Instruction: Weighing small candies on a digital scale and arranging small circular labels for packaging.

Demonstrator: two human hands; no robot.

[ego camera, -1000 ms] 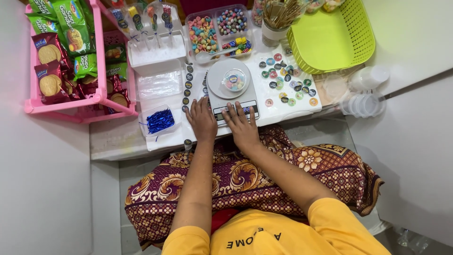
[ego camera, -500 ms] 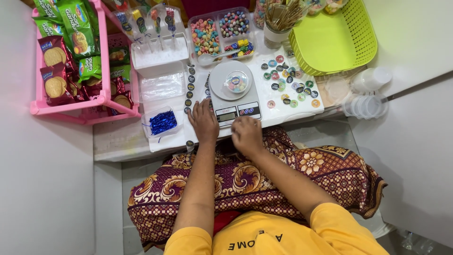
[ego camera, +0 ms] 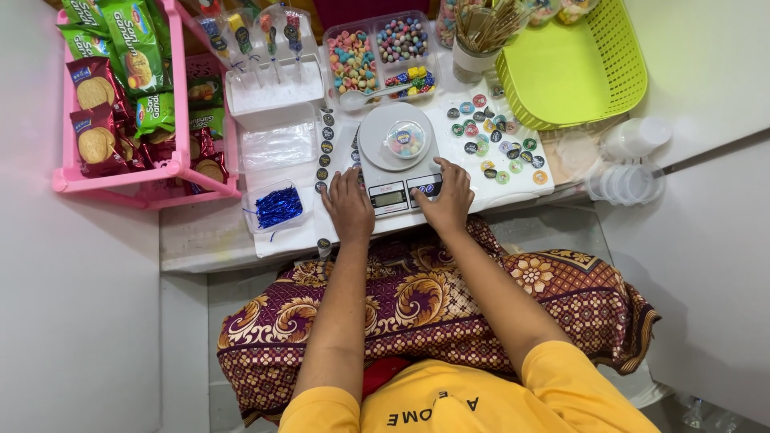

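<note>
A white kitchen scale (ego camera: 397, 164) stands on the low white table, with a small round clear tub of coloured candies (ego camera: 405, 139) on its pan. My left hand (ego camera: 348, 204) lies flat beside the scale's left front corner, fingers spread, holding nothing. At the scale's right front corner rests my right hand (ego camera: 446, 196), its fingers on the button panel next to the display. Both forearms reach out over a patterned maroon cloth (ego camera: 417, 301) on my lap.
A divided clear tray of candies (ego camera: 385, 56) with a spoon sits behind the scale. Round stickers (ego camera: 497, 144) lie to the right, near a green basket (ego camera: 573, 68) and stacked clear lids (ego camera: 626, 180). Left: pink rack of biscuit packs (ego camera: 120, 96), blue foil tub (ego camera: 277, 207), lollipops (ego camera: 265, 32).
The view has shifted a little, so the table sits higher in the frame. My hands stay at the front of the scale, the right one now resting on its buttons.
</note>
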